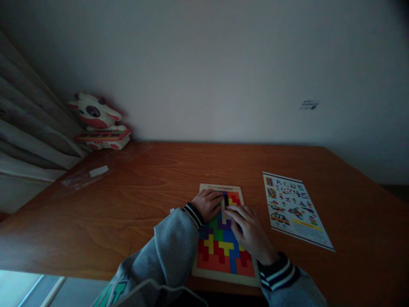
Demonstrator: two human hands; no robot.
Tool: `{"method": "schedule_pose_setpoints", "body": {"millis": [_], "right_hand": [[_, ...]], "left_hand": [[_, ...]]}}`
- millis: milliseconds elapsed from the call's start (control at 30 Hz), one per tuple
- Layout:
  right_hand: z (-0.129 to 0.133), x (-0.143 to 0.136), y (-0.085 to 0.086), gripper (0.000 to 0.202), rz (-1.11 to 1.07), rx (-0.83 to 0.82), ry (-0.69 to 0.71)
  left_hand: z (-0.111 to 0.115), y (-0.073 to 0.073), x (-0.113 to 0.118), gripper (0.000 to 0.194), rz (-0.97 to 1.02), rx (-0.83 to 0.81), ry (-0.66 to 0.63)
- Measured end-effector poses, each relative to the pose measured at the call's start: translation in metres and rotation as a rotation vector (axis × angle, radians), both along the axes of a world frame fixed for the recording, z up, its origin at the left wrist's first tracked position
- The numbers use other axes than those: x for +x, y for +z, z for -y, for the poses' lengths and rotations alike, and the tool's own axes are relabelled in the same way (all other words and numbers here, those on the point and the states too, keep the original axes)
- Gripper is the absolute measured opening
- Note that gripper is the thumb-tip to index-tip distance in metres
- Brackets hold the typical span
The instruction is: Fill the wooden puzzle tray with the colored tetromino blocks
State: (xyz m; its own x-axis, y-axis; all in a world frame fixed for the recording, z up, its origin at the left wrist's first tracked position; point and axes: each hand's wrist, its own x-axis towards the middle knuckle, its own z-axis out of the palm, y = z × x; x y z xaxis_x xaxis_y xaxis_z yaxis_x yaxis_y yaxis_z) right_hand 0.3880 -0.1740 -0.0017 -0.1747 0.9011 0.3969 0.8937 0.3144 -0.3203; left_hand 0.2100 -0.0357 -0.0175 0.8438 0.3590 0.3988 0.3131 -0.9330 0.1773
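A wooden block puzzle board [226, 282] lies on the desk in front of me, filled with red, orange, yellow, green, blue and purple pieces. My left hand [207, 204] rests over its upper left part, fingers laid out on the pieces and tips near the top middle. From the right, my right hand [251, 232] reaches across the board with its fingers stretched and thumb apart. Its fingertips touch the board close to the left fingertips, beside a narrow strip of pale bare wood and a dark spot. Both hands cover several pieces.
A printed sheet of block patterns [295, 209] lies to the right of the board. Clear plastic wrapping with a white label [99, 171] is at the left. A cow-shaped toy keyboard [102, 123] stands at the back left by the curtain [28, 115]. A wall rises behind the desk.
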Motion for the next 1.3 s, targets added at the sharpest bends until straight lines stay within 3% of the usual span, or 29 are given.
{"method": "schedule_pose_setpoints", "body": {"millis": [200, 467, 800, 1300], "right_hand": [[0.005, -0.005, 0.004, 0.024, -0.065, -0.001, 0.013], [0.005, -0.005, 0.001, 0.019, -0.098, -0.004, 0.005], [0.004, -0.004, -0.002, 0.025, -0.020, -0.026, -0.037], [0.005, -0.002, -0.007, 0.022, -0.041, -0.029, -0.077]], "left_hand": [[0.001, 0.001, 0.000, 0.036, 0.009, 0.002, 0.005], [0.001, 0.003, 0.000, 0.036, -0.012, -0.003, 0.003], [0.001, 0.000, 0.001, 0.032, 0.022, 0.020, 0.029], [0.002, 0.009, -0.001, 0.026, 0.075, 0.087, 0.030]]}}
